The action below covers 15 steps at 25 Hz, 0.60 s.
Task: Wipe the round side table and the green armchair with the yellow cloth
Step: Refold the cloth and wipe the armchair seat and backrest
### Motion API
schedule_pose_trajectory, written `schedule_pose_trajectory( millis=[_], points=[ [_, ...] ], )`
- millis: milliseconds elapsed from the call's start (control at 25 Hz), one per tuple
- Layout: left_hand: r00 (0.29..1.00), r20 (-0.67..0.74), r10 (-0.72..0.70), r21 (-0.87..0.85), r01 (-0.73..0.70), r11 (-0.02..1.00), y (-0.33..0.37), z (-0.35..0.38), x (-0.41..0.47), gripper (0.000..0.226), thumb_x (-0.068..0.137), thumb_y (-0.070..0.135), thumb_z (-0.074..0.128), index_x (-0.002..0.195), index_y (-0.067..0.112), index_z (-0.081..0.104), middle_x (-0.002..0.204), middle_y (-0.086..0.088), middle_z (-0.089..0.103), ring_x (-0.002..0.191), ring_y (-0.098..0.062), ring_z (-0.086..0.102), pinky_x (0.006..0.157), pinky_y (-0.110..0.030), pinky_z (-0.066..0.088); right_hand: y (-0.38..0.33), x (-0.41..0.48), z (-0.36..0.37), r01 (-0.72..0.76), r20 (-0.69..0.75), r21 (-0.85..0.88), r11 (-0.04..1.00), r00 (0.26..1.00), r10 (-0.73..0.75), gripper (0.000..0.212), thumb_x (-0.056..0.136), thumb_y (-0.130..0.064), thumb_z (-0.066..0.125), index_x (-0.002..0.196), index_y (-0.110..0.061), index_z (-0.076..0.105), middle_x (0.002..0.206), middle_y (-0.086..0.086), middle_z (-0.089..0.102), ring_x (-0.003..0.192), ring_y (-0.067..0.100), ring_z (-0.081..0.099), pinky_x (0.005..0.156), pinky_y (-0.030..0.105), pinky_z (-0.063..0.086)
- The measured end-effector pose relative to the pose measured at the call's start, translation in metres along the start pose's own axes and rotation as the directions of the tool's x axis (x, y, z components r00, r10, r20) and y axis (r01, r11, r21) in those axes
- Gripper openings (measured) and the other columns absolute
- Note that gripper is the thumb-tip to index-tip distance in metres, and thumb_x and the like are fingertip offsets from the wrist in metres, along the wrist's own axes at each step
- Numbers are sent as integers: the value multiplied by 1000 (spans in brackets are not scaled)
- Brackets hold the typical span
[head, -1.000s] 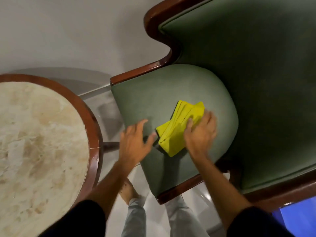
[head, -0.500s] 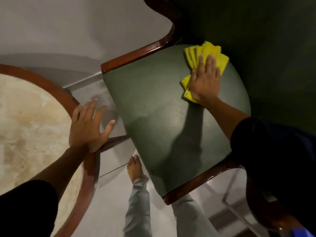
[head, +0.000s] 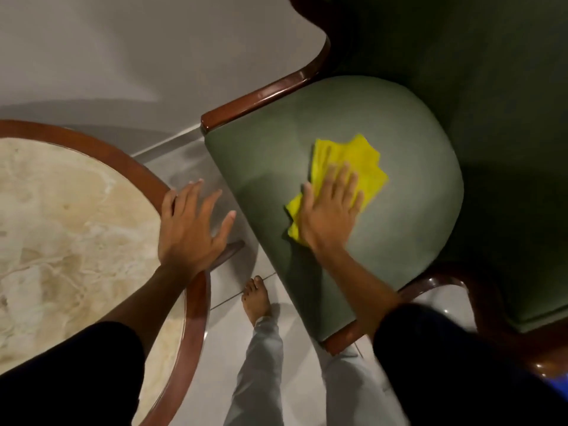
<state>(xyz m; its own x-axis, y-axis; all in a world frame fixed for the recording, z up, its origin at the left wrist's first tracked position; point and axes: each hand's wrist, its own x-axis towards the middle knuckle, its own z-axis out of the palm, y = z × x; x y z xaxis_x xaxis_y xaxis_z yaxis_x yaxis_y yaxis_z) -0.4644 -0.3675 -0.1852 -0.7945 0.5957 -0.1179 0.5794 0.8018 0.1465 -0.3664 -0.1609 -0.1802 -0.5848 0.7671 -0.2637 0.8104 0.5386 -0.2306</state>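
The green armchair (head: 408, 192) fills the right side, its padded arm with dark wood trim turned toward me. A folded yellow cloth (head: 353, 161) lies flat on that padded arm. My right hand (head: 330, 210) presses down on the cloth with fingers spread, covering its near half. The round side table (head: 76, 229), with a pale marble top and a reddish wood rim, stands at the left. My left hand (head: 190, 229) rests open on the table's right rim, fingers apart, holding nothing.
A narrow strip of pale tiled floor (head: 227, 290) runs between table and armchair, where my bare foot (head: 256, 299) stands. A plain grey wall (head: 123, 56) is behind both. The chair's wooden front frame (head: 442, 281) curves near my right arm.
My right hand has drawn the cloth back from the far end of the chair arm toward its middle. My left hand stays at the table rim.
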Motion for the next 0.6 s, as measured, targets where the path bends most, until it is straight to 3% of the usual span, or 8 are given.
schedule_pose_trajectory(
  millis=[120,240,320,360,400,480,560,600],
  points=[
    [999,-36,-5,-33,4,999,0,0,-1,61,96,59,29,137,17,46,146,-15,49,138,-29,41,116,-48,26,-55,45,10,397,28,-185,899,916,-399,63,99,-50,27,155,-23,17,165,8,10,152,29,4,122,53,7],
    [996,-89,-6,-109,-3,994,0,0,-2,62,98,55,29,142,13,39,146,-15,49,137,-30,42,117,-46,27,-36,-2,29,772,220,-302,560,628,-747,64,95,-41,36,154,-23,20,164,10,13,152,33,7,122,57,10],
    [995,-104,-8,-123,-5,992,-1,0,-3,62,98,54,31,143,11,38,146,-15,49,137,-30,43,117,-45,26,18,-61,34,871,369,-341,353,469,-802,64,92,-34,41,153,-20,26,164,9,14,152,30,9,123,54,1],
    [995,-103,-6,-118,-6,993,-1,0,-2,62,98,54,31,143,11,38,145,-16,50,136,-30,43,117,-45,26,52,-86,33,883,394,-341,323,446,-804,62,93,-33,41,152,-20,29,164,7,16,152,29,10,123,53,0],
    [995,-98,-4,-107,-6,994,-1,0,-3,62,98,54,30,142,11,39,144,-16,50,136,-30,43,117,-45,26,83,-105,28,865,374,-327,380,488,-789,59,95,-35,39,152,-23,28,164,7,17,152,28,12,122,52,3],
    [996,-92,2,-88,-10,996,0,1,-4,62,98,54,31,141,11,40,143,-17,51,135,-31,44,117,-46,26,133,-111,14,687,178,-308,658,721,-670,55,100,-42,29,153,-27,25,163,9,19,150,30,17,121,52,13],
    [997,-81,19,-66,-24,998,-1,1,-4,61,98,55,30,140,11,42,142,-17,52,134,-31,45,116,-47,27,154,-85,-2,210,-90,-189,959,969,-230,56,101,-44,25,153,-21,26,161,15,20,149,34,19,120,55,18],
    [997,-68,25,-54,-29,998,0,2,-3,61,98,55,29,139,11,42,142,-17,52,134,-31,44,116,-47,26,152,-66,-9,-96,-192,-35,995,977,88,58,101,-42,27,153,-16,26,161,18,20,149,36,18,119,57,20]
  ],
)
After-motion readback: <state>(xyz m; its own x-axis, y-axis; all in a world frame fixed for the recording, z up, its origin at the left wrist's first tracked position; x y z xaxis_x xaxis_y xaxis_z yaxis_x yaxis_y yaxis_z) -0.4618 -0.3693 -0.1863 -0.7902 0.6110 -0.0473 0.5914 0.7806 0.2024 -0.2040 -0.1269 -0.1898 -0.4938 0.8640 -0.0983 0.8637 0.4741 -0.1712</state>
